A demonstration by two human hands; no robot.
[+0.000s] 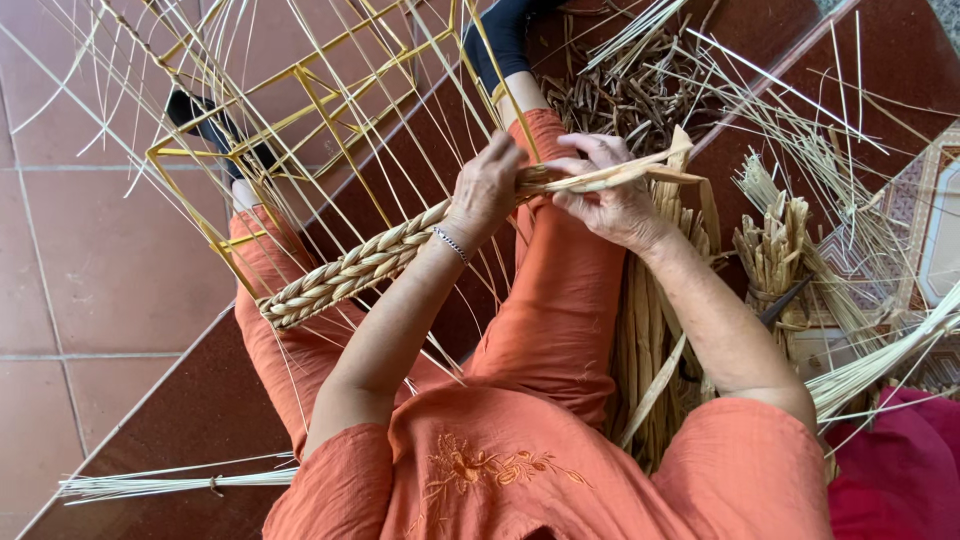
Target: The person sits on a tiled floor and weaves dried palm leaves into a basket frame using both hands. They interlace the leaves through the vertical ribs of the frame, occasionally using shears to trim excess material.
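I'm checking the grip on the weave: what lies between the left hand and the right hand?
In the head view, the unbraided end of the braided straw band spans the gap between the left hand and the right hand; both grip it.

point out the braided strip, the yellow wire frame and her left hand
braided strip (350, 268), head view, middle of the finished plait
yellow wire frame (185, 153), head view, near corner bar
left hand (487, 188), head view, back of the hand

Braid (350, 265) across the lap; wire frame (300, 110) ahead; reed bundles (780, 250) to the right
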